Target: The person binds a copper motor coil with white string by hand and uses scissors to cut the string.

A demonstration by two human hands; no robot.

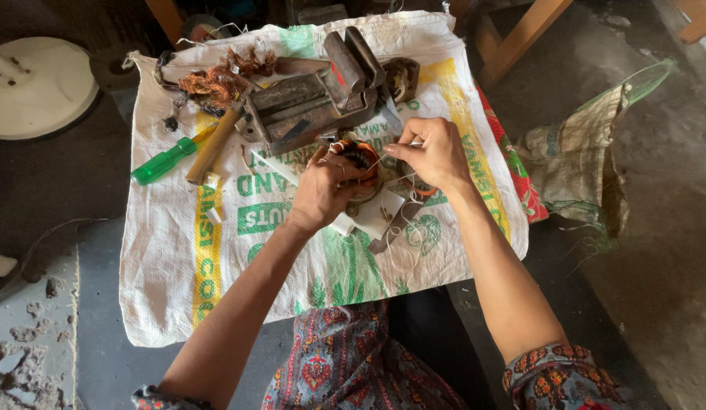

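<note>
Both hands worked one stator [360, 163] on the sack [178, 258], just before the vise [315, 102]. Left hand [320, 193] clasped its rim; right hand [436, 152] pinched thread [394, 152]. Lacing looked partly done, with loose thread remaining.

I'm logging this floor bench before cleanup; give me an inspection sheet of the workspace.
Surface: white woven sack with green and yellow print, spread over a low stand.
Job's things: round copper-wound coil held by the left hand; right hand pinches a thin white thread at it.
Clutter: metal vise, green-handled screwdriver, wooden handle, tangle of copper wire, white paper scraps.
Grippers: both hands closed on the work.
Cables: thin cable on the floor, left.
Surroundings: white round base, crumpled sack, wooden legs.
</note>
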